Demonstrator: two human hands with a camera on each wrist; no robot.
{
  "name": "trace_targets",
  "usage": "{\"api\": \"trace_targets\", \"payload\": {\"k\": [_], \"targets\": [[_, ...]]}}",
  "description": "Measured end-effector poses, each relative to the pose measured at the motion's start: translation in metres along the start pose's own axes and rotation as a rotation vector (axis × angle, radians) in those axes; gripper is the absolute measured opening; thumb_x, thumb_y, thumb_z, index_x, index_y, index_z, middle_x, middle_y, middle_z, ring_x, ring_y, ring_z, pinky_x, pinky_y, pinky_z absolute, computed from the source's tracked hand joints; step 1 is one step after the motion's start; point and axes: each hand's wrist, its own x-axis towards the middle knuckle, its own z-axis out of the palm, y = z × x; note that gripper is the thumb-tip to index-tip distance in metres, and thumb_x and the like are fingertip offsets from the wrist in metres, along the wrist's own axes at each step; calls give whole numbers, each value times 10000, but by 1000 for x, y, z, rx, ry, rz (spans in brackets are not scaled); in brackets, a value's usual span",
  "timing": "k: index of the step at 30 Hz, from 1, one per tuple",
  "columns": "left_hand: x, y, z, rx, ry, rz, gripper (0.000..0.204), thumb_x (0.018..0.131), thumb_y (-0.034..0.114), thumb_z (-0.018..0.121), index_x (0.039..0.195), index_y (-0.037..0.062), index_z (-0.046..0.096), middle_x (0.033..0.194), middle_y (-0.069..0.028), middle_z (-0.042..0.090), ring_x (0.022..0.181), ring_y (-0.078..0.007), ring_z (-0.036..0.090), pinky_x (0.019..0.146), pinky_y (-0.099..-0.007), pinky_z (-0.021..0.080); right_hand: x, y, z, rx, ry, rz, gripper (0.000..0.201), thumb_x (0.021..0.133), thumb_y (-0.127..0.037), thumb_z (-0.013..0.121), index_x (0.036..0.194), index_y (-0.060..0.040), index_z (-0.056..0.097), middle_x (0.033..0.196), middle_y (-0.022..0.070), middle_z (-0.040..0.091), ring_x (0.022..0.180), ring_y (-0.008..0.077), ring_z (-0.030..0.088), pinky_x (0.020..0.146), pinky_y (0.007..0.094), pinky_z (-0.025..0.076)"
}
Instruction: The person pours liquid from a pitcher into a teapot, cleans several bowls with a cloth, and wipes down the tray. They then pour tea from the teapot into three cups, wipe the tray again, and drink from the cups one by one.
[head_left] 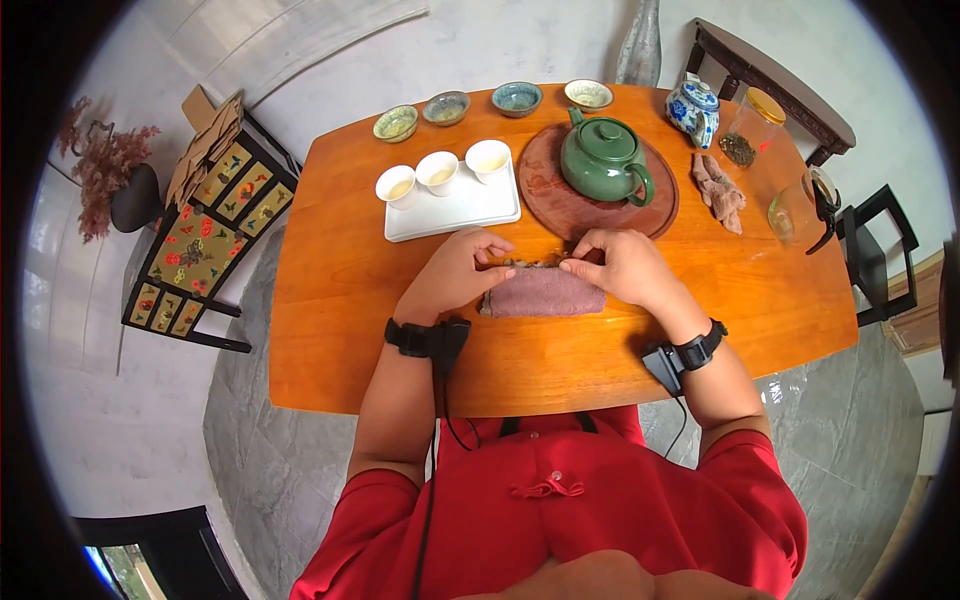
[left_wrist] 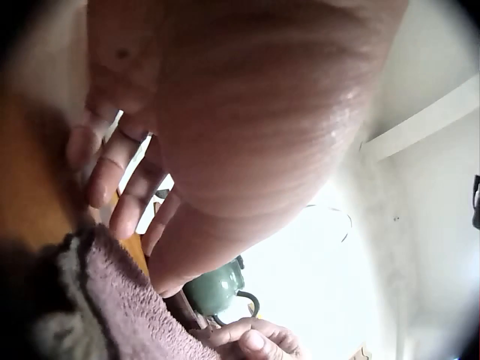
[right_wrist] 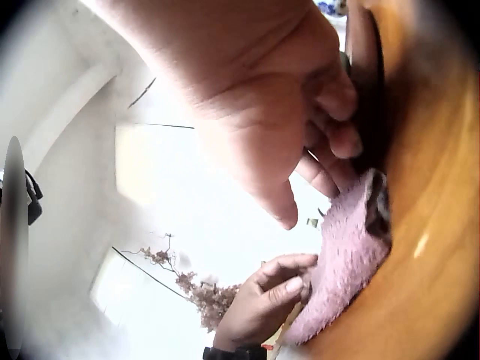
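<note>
A folded mauve towel (head_left: 545, 292) with a dark trim lies on the wooden table, close in front of the person. My left hand (head_left: 465, 268) is at its far left corner, thumb at the edge and the other fingers spread and loosely bent in the left wrist view. My right hand (head_left: 625, 265) is at the far right corner. In the right wrist view, the right thumb (right_wrist: 283, 206) stands apart from the fingers, whose tips are at the towel's end. Beyond the hands, a green teapot (head_left: 603, 160) sits on a round brown board (head_left: 540, 190).
Three white cups (head_left: 437, 174) of pale tea stand on a white tray (head_left: 450, 217), left of the board. Several small bowls (head_left: 517, 98) line the far edge. On the right are a blue-and-white pot (head_left: 692, 108), a lidded jar (head_left: 755, 125), a crumpled cloth (head_left: 718, 193) and a glass pitcher (head_left: 793, 215).
</note>
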Motion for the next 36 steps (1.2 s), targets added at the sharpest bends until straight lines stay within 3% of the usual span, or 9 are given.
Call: {"api": "trace_targets", "payload": {"k": [10, 12, 14, 15, 18, 24, 31, 33, 36], "targets": [[0, 13, -1, -38, -153, -156, 179, 733, 38, 712, 900, 10, 655, 816, -53, 573, 760, -156, 522, 653, -285, 449, -3, 2, -17, -205, 132, 42, 128, 740, -159, 682, 806, -63, 629, 747, 131, 653, 742, 319, 638, 651, 413, 491], [-1, 10, 2, 44, 16, 99, 207, 709, 61, 737, 896, 41, 651, 816, -26, 529, 785, -152, 488, 684, -277, 435, -4, -7, -19, -117, 156, 14, 167, 723, -165, 715, 817, -62, 623, 750, 122, 644, 737, 314, 630, 651, 407, 487], [0, 14, 3, 73, 39, 145, 219, 691, 81, 752, 878, 51, 641, 833, -32, 522, 810, -173, 489, 705, -284, 430, -4, -8, -18, -30, 181, -11, 210, 706, -172, 747, 828, -61, 618, 753, 113, 634, 732, 308, 622, 650, 400, 484], [1, 15, 4, 101, 63, 192, 233, 673, 101, 766, 860, 61, 631, 851, -38, 516, 836, -195, 491, 726, -291, 426, -3, -4, -15, 36, 82, -186, 244, 686, -184, 775, 830, -63, 619, 756, 101, 618, 742, 304, 607, 656, 398, 480], [4, 14, 8, 163, -100, 359, 267, 643, 138, 788, 833, 78, 611, 888, -50, 522, 838, -226, 498, 771, -306, 412, -2, 0, -5, 88, -119, -397, 308, 642, -206, 822, 840, -70, 629, 788, 82, 583, 808, 299, 561, 699, 389, 469], [-3, 27, 21, 156, -151, 274, 283, 618, 134, 788, 816, 86, 592, 839, -53, 529, 858, -237, 500, 831, -339, 383, -1, 11, 4, -17, -138, -486, 293, 615, -92, 777, 860, -53, 622, 782, 89, 559, 800, 300, 542, 696, 378, 452], [-3, 13, 7, 125, -137, 221, 205, 677, 21, 653, 870, 29, 586, 786, -60, 554, 736, -206, 536, 686, -310, 448, -1, 11, -6, 81, -137, -247, 179, 724, -44, 653, 895, -23, 605, 801, 126, 622, 737, 276, 613, 667, 345, 492], [-6, 19, 1, -143, -177, -40, 199, 731, 9, 588, 929, -8, 586, 775, -51, 571, 711, -164, 552, 630, -286, 458, -1, 10, -8, 198, -155, -201, 132, 783, -80, 623, 904, -27, 612, 789, 141, 647, 743, 301, 638, 662, 369, 500], [-6, 17, -2, -210, -169, -121, 213, 769, 9, 549, 977, -19, 586, 844, -58, 582, 775, -130, 556, 686, -269, 461, 0, 4, -9, 348, -227, 5, 142, 801, -71, 629, 935, -26, 611, 784, 143, 647, 753, 293, 641, 661, 353, 502]]}}
